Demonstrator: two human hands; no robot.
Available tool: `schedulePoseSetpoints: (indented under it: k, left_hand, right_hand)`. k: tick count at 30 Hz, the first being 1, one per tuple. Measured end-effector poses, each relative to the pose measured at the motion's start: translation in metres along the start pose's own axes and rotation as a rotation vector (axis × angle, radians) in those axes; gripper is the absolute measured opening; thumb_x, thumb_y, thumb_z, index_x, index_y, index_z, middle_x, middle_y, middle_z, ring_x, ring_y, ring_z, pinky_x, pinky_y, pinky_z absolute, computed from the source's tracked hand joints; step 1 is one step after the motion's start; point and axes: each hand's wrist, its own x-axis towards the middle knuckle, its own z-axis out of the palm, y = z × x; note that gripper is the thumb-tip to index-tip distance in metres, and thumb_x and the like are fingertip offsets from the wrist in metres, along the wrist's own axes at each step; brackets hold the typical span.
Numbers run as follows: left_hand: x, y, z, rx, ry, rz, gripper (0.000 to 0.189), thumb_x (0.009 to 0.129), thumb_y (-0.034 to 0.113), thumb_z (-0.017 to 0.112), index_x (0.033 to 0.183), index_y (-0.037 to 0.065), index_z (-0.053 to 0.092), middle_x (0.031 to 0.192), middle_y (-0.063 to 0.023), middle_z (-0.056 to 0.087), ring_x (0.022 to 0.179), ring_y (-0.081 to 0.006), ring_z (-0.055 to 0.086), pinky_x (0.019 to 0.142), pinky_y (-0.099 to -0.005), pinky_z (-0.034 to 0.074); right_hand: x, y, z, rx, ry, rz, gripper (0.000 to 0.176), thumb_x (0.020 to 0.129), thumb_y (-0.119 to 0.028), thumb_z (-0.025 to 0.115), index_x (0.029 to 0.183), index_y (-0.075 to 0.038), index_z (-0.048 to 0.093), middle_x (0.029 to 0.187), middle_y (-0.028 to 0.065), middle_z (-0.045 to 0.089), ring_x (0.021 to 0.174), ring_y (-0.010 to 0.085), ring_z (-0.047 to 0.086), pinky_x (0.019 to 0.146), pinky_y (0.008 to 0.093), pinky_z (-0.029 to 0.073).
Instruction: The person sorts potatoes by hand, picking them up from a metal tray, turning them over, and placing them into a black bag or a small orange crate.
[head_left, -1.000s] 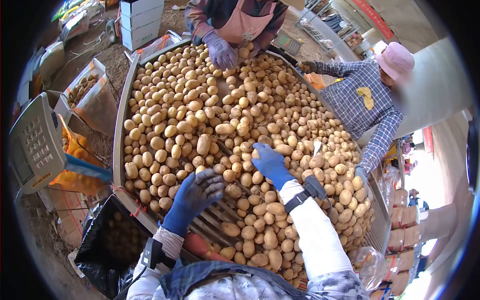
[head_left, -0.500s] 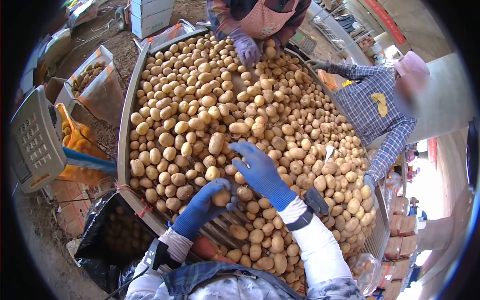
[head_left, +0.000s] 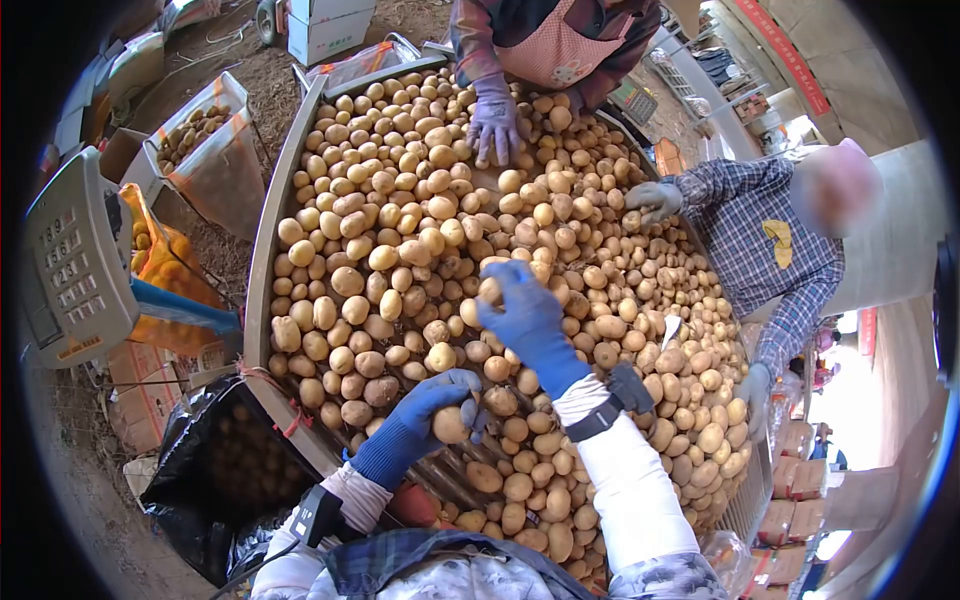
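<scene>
My left hand (head_left: 432, 412), in a blue glove, is closed around a potato (head_left: 450, 425) low over the near left part of the pile. My right hand (head_left: 525, 315), also blue-gloved, reaches over the middle of the heap, its fingers curled at a potato (head_left: 490, 291). Potatoes of many sizes (head_left: 610, 326) cover the large metal-edged table (head_left: 262, 290). Dark slats show beneath and beside my left hand.
Across the table a person's purple-gloved hand (head_left: 494, 128) rests at the pile. A person in a checked shirt (head_left: 750, 225) reaches in from the right. At left are a scale (head_left: 75, 270), an orange net bag (head_left: 170, 270), a black bag (head_left: 190, 460) and a crate (head_left: 225, 155).
My right hand has moved slightly up and its fingers have closed at a potato. The checked-shirt person's far hand has come over the pile. The view has shifted slightly.
</scene>
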Motion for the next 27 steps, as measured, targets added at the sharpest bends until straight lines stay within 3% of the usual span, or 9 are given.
schedulePoseSetpoints:
  k: [7, 13, 17, 19, 21, 22, 23, 25, 27]
  left_hand:
    - [-0.002, -0.002, 0.003, 0.045, 0.034, -0.073, 0.022, 0.102, 0.022, 0.052, 0.110, 0.003, 0.059, 0.073, -0.0076, 0.064, 0.070, -0.0255, 0.066, 0.066, -0.0375, 0.056]
    - [-0.003, -0.003, 0.003, 0.121, -0.021, -0.190, 0.028, 0.102, 0.025, 0.053, 0.111, -0.001, 0.059, 0.068, -0.0084, 0.064, 0.065, -0.0249, 0.066, 0.064, -0.0353, 0.056]
    - [-0.006, 0.001, 0.009, 0.187, 0.005, -0.139, 0.033, 0.103, 0.029, 0.052, 0.119, 0.001, 0.059, 0.072, -0.0082, 0.064, 0.066, -0.0238, 0.066, 0.063, -0.0347, 0.056]
    - [-0.006, -0.002, 0.006, 0.190, 0.021, -0.106, 0.034, 0.104, 0.030, 0.051, 0.122, 0.002, 0.059, 0.074, -0.0086, 0.065, 0.066, -0.0233, 0.066, 0.063, -0.0349, 0.057]
    - [-0.008, -0.004, 0.002, 0.204, -0.036, -0.094, 0.034, 0.104, 0.031, 0.050, 0.125, 0.004, 0.058, 0.080, -0.0097, 0.065, 0.066, -0.0220, 0.066, 0.063, -0.0352, 0.057]
    - [-0.014, -0.003, 0.005, 0.249, -0.061, -0.091, 0.034, 0.106, 0.029, 0.048, 0.125, 0.003, 0.057, 0.084, -0.0106, 0.065, 0.068, -0.0194, 0.065, 0.066, -0.0327, 0.056]
    - [-0.022, -0.006, 0.008, 0.247, -0.043, -0.077, 0.034, 0.106, 0.029, 0.048, 0.125, 0.003, 0.057, 0.084, -0.0106, 0.065, 0.068, -0.0194, 0.065, 0.066, -0.0327, 0.056]
    - [-0.037, -0.014, 0.017, 0.586, -0.187, 0.089, 0.033, 0.107, 0.027, 0.044, 0.124, 0.001, 0.057, 0.084, -0.0101, 0.065, 0.069, -0.0167, 0.064, 0.068, -0.0293, 0.054]
    - [-0.063, -0.021, 0.035, 0.379, -0.106, -0.035, 0.034, 0.108, 0.026, 0.041, 0.124, 0.000, 0.056, 0.081, -0.0098, 0.065, 0.069, -0.0155, 0.063, 0.069, -0.0275, 0.052]
  right_hand:
    - [0.042, 0.019, 0.001, -0.703, -0.128, -0.018, 0.039, 0.079, -0.030, 0.075, 0.114, -0.018, 0.061, 0.115, 0.0089, 0.060, 0.103, 0.0292, 0.063, 0.078, 0.0434, 0.054]
    - [0.064, 0.021, 0.015, -0.829, -0.288, -0.104, 0.022, 0.091, -0.028, 0.066, 0.110, -0.018, 0.068, 0.107, 0.0061, 0.069, 0.103, 0.0270, 0.064, 0.073, 0.0368, 0.054]
    - [0.039, 0.008, -0.009, -0.492, -0.244, -0.085, 0.034, 0.082, -0.034, 0.076, 0.108, -0.015, 0.067, 0.104, 0.0091, 0.070, 0.103, 0.0262, 0.064, 0.081, 0.0400, 0.053]
    - [0.016, 0.000, -0.023, 0.192, -0.278, 0.193, 0.045, 0.083, -0.035, 0.078, 0.120, -0.011, 0.066, 0.108, 0.0100, 0.070, 0.100, 0.0221, 0.066, 0.082, 0.0364, 0.054]
    - [-0.009, 0.004, -0.019, 0.543, -0.227, 0.145, 0.055, 0.082, -0.036, 0.079, 0.126, -0.005, 0.064, 0.108, 0.0092, 0.069, 0.091, 0.0200, 0.067, 0.078, 0.0325, 0.055]
    - [-0.020, -0.015, -0.036, 0.795, -0.374, 0.449, 0.054, 0.085, -0.029, 0.078, 0.130, -0.003, 0.062, 0.109, 0.0040, 0.067, 0.098, 0.0131, 0.064, 0.082, 0.0278, 0.054]
    - [-0.030, -0.024, -0.049, 0.975, -0.459, 0.515, 0.051, 0.088, -0.023, 0.074, 0.133, -0.004, 0.060, 0.113, 0.0059, 0.065, 0.100, 0.0136, 0.065, 0.079, 0.0263, 0.054]
    - [-0.051, -0.033, -0.043, 1.285, -0.382, 0.438, 0.052, 0.090, -0.016, 0.069, 0.138, -0.003, 0.055, 0.118, 0.0081, 0.063, 0.101, 0.0145, 0.065, 0.078, 0.0269, 0.056]
    - [-0.064, -0.039, -0.042, 1.547, -0.559, 0.476, 0.057, 0.092, -0.015, 0.067, 0.145, -0.011, 0.047, 0.121, 0.0102, 0.062, 0.096, 0.0190, 0.068, 0.069, 0.0310, 0.061]
